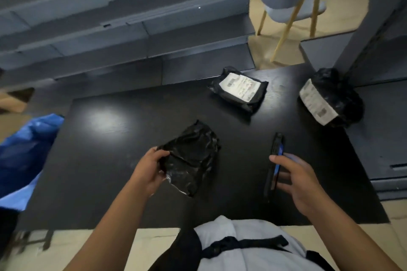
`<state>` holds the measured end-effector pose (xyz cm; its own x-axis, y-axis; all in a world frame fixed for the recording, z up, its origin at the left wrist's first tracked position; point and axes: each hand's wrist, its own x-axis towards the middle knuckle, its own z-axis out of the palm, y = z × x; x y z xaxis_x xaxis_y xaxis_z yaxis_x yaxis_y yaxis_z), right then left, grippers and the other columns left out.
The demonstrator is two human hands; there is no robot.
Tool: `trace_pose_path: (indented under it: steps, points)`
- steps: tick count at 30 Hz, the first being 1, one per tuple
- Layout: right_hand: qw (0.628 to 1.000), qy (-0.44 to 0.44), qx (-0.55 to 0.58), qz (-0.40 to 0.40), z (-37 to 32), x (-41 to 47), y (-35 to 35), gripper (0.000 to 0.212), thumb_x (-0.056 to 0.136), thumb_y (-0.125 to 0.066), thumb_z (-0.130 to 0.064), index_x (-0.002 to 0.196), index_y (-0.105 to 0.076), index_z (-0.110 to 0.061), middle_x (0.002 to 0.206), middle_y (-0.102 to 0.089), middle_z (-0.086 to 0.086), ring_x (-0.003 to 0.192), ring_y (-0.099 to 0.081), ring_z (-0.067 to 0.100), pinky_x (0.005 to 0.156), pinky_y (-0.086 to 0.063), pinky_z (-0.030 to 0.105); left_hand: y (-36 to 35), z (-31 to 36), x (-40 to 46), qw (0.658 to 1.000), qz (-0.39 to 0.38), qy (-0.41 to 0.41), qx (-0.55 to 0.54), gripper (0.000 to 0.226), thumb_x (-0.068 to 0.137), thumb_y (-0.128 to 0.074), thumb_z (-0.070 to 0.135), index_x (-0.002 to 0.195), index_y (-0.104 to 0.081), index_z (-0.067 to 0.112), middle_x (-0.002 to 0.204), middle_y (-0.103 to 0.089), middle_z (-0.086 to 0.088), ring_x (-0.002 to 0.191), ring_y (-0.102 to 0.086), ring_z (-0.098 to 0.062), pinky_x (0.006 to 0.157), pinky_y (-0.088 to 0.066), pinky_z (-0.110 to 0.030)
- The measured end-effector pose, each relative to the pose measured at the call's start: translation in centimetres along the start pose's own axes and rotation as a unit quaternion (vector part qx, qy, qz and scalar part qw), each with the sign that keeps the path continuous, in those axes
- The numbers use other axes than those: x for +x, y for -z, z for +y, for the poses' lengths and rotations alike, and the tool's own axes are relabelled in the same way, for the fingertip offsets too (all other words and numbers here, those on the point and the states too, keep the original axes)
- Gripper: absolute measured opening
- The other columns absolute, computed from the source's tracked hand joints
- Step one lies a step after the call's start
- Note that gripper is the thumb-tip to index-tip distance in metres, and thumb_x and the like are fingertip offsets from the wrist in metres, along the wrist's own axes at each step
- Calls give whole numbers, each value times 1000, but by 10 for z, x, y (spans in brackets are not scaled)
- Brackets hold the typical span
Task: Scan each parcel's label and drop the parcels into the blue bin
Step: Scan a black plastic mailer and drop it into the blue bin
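At frame centre the left hand [149, 170] grips a crumpled black plastic parcel [191, 158] on the black table [105, 160]. The right hand [295, 182] holds a dark handheld scanner [274, 163]. Two labelled black parcels [239, 89] [330, 99] lie upper right; the blue bin [24, 149] sits far left.

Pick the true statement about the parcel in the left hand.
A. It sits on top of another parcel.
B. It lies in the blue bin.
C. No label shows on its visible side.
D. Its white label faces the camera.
C. The left hand grips the parcel at its edge over the table, and only crinkled black plastic shows on it.
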<state>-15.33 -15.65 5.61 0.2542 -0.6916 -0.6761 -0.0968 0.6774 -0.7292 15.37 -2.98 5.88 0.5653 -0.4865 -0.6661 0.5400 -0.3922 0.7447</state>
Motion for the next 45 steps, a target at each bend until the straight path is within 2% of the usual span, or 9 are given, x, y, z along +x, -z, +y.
trace_pose_path:
  steps: [4, 8, 11, 15, 20, 25, 31, 39, 45]
  points:
    - [999, -6, -31, -42, 5, 0, -28, 43, 92, -70, -23, 133, -60, -14, 113, -67, 18, 100, -67, 34, 80, -54, 44, 26, 12, -21, 950, 101, -215, 204, 19, 90, -64, 0, 91, -63, 18, 89, -68, 0, 79, -63, -13, 65, -52, -21]
    - [996, -5, -51, -76, 11, -5, -49, 40, 92, -71, -21, 129, -62, -12, 106, -68, 18, 89, -66, 32, 73, -54, 41, 30, -23, -16, 765, 59, -369, 525, 20, 83, -68, 8, 101, -68, 17, 120, -61, 2, 107, -58, -17, 91, -48, -27]
    - [994, -11, -64, -89, 16, -10, -56, 42, 92, -71, -21, 131, -61, -11, 107, -69, 18, 91, -67, 32, 73, -54, 41, 27, -66, -2, 683, 12, -307, 663, 26, 91, -57, 19, 115, -65, 20, 144, -49, -1, 131, -47, -26, 108, -41, -40]
    - [994, -5, -66, -87, 19, -19, -59, 38, 93, -69, -18, 129, -62, -10, 103, -70, 17, 89, -68, 31, 72, -55, 41, 25, -105, 1, 668, -73, -244, 699, 26, 100, -48, 22, 121, -62, 21, 159, -33, -4, 145, -32, -27, 115, -32, -40]
    - [997, -5, -50, -59, 25, -25, -57, 36, 93, -70, -18, 127, -63, -11, 105, -69, 16, 90, -68, 30, 70, -54, 41, 34, -109, -3, 759, -125, -224, 598, 32, 99, -54, 22, 130, -58, 29, 157, -34, 5, 142, -36, -19, 115, -37, -35]
    - [998, -2, -35, -51, 32, -29, -64, 23, 94, -68, -16, 117, -65, -13, 100, -68, 14, 86, -68, 28, 67, -54, 39, 51, -90, 18, 828, 78, -188, 522, 48, 93, -66, 40, 137, -53, 26, 146, -47, 0, 133, -44, -23, 110, -41, -40]
    - [999, 10, -43, -12, 39, -40, -87, 24, 92, -71, -16, 114, -68, -10, 84, -73, 10, 75, -72, 26, 61, -56, 38, 23, -78, 42, 675, 34, -103, 729, 101, 85, -55, 73, 159, -7, 25, 166, -6, -11, 151, -11, -34, 119, -16, -53]
    - [998, 16, -60, 32, 48, -59, -115, 32, 89, -74, -19, 120, -68, -10, 104, -78, 18, 87, -74, 33, 71, -59, 42, 99, -67, 67, 438, -203, -299, 823, 73, 98, -55, 12, 156, -20, 39, 170, -3, -1, 156, 3, -29, 123, 9, -52]
    - [994, 7, -97, 48, 60, -70, -153, 37, 87, -77, -20, 122, -67, -13, 110, -74, 22, 105, -69, 50, 83, -60, 53, 167, -46, 83, 527, -224, -281, 770, 49, 96, -57, 29, 141, -42, 39, 167, -17, 7, 155, -9, -21, 126, -2, -46]
